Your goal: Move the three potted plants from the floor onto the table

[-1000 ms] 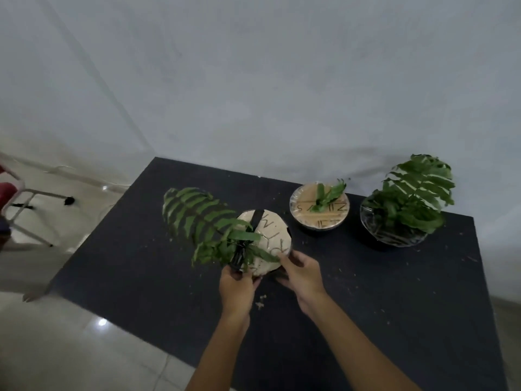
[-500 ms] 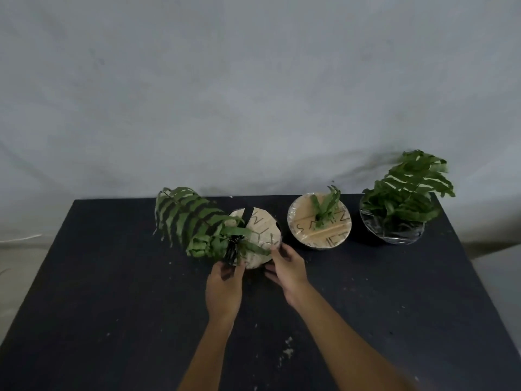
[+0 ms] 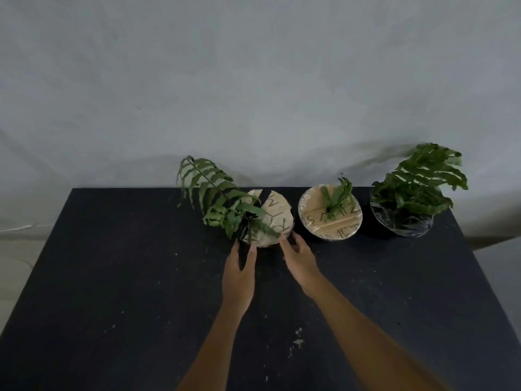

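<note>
All three potted plants stand in a row along the far edge of the worktop (image 3: pixel 141 277): the third pot (image 3: pixel 267 221) left of the centre pot (image 3: pixel 330 218), the clear pot (image 3: pixel 401 221) toward the far right corner, presumably lined up to leave the near side free. We note the left hand (image 3: pixel 239 275) with fingertips at the third pot's near rim and the right hand (image 3: pixel 300 261) just beside it, both grips loose and grasping nothing. We judge they linger to steady the pot, since its frond (image 3: pixel 203 182) leans hard left and could tip it
</note>
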